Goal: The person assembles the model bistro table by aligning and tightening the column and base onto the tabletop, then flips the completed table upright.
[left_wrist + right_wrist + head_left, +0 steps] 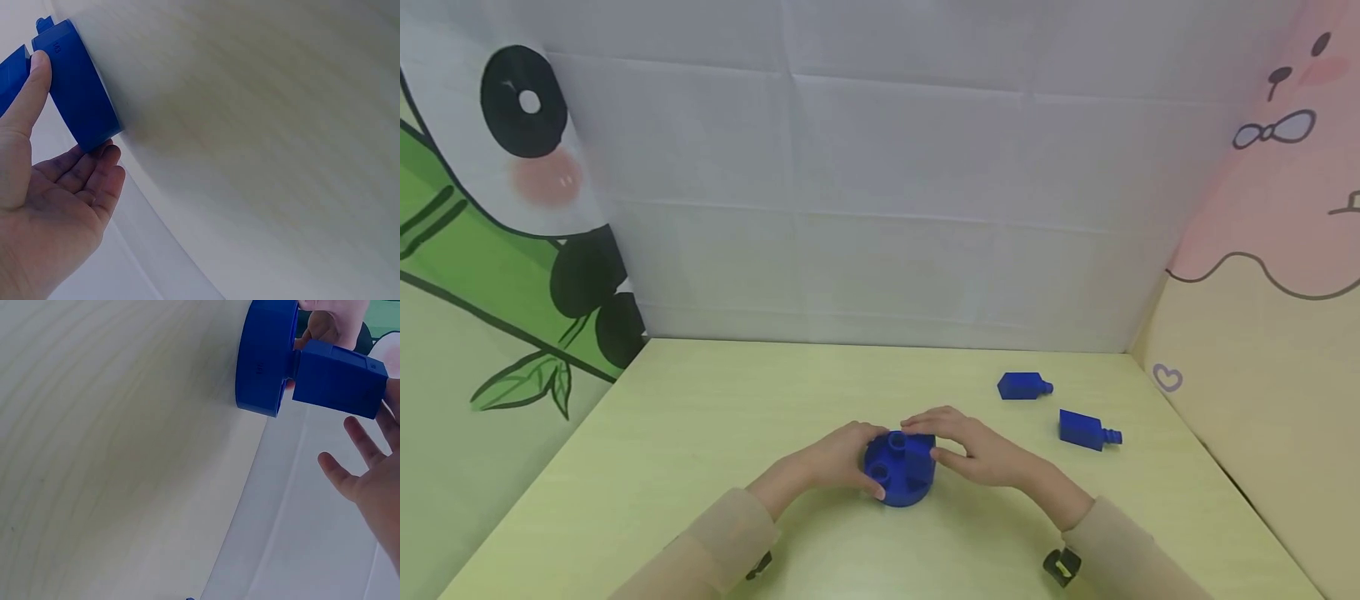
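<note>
Blocks [1019,386] [1081,430], two loose; left hand [841,457] grips one base [904,497], right hand [977,450] pinches third block [340,381].

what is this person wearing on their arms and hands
Both arms wear plain beige sleeves. The left hand and right hand are ungloved. A dark device with a yellowish patch sits beside the right sleeve, another beside the left.

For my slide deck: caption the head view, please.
Left hand grips a round blue base, right hand on its upright block; two pegged blue blocks lie nearby.
</note>
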A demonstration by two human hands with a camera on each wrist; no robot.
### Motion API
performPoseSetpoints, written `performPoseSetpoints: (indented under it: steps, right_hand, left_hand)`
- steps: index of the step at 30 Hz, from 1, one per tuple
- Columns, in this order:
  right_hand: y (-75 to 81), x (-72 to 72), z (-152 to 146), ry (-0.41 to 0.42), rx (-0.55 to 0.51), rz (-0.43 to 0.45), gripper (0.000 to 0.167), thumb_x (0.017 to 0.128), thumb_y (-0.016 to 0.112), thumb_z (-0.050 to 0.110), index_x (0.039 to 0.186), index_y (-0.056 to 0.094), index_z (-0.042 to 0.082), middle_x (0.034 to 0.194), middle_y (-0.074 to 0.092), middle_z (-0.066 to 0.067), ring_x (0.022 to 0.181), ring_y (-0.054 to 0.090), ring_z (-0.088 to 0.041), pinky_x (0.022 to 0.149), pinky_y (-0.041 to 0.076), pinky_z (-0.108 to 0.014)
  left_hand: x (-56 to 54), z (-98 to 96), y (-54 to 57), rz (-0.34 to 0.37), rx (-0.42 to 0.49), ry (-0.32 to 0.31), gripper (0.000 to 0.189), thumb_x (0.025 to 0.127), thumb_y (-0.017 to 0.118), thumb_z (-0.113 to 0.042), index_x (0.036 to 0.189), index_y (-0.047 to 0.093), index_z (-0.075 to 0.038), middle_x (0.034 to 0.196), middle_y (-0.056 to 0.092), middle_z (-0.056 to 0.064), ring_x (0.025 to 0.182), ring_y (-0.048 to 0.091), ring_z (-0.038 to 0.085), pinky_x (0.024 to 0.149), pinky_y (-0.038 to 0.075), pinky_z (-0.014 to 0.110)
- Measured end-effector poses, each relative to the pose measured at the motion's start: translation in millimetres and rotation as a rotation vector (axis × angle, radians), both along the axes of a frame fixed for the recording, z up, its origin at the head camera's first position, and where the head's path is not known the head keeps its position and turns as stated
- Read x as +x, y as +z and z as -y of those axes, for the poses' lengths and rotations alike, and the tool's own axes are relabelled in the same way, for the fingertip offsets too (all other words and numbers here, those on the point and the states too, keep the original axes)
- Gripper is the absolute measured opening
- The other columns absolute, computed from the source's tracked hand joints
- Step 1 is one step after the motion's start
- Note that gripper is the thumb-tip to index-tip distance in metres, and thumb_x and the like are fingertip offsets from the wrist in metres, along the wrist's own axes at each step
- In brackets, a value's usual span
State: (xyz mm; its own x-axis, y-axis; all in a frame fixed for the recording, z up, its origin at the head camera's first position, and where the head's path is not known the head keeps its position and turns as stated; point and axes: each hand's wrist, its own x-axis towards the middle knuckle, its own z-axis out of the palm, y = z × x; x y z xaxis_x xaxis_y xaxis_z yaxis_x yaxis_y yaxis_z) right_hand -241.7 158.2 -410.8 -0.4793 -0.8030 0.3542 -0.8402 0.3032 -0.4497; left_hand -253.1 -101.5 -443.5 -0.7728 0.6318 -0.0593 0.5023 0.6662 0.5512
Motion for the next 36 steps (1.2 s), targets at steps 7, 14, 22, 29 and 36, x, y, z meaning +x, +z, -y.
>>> performPoseSetpoints:
  steps: [7,14,22,29,36]
  right_hand:
    - [-4.9,0.9,2.2,-0.130,-0.008,-0.002,0.034,0.095,0.056,0.024,0.127,0.057,0.012,0.130,0.056,0.003,0.123,0.048,-0.017,0.099,0.043,-0.041]
    - [-11.5,2.9,10.2,-0.307,-0.080,-0.022,0.030,0.090,0.064,0.031,0.116,0.060,0.016,0.112,0.061,0.008,0.102,0.055,-0.011,0.087,0.049,-0.033]
    - [-13.5,8.8,20.0,-0.607,-0.066,0.121,0.032,0.083,0.071,0.038,0.103,0.059,0.016,0.087,0.058,0.009,0.081,0.054,-0.017,0.066,0.046,-0.023]
    - [-21.6,9.3,23.0,-0.682,-0.098,0.267,0.035,0.084,0.071,0.036,0.101,0.048,0.014,0.069,0.050,0.003,0.061,0.048,-0.011,0.051,0.042,-0.020]
    - [-18.8,11.7,15.4,-0.580,-0.120,0.267,0.043,0.091,0.061,0.041,0.123,0.048,0.016,0.101,0.061,-0.003,0.085,0.056,-0.015,0.071,0.051,-0.032]
  left_hand:
    - [-1.1,0.1,-1.8,-0.006,-0.004,0.005,0.085,0.067,0.083,-0.043,0.134,0.048,-0.004,0.128,0.056,0.008,0.118,0.051,0.024,0.100,0.042,0.042]
    - [-2.0,-0.4,-2.5,-0.018,-0.016,0.012,0.085,0.067,0.083,-0.043,0.134,0.047,-0.003,0.129,0.056,0.008,0.119,0.051,0.024,0.101,0.042,0.041]
    - [-3.1,-1.7,-1.8,-0.023,-0.032,0.012,0.088,0.067,0.083,-0.043,0.135,0.046,-0.001,0.130,0.055,0.011,0.119,0.051,0.025,0.100,0.043,0.041]
    - [-4.6,-0.9,-4.2,-0.036,-0.024,0.003,0.088,0.066,0.084,-0.043,0.134,0.047,-0.001,0.129,0.056,0.011,0.117,0.052,0.025,0.099,0.043,0.041]
    - [-4.7,-1.8,-3.8,-0.033,-0.035,0.007,0.088,0.066,0.084,-0.043,0.135,0.047,-0.001,0.130,0.055,0.011,0.119,0.051,0.026,0.100,0.042,0.041]
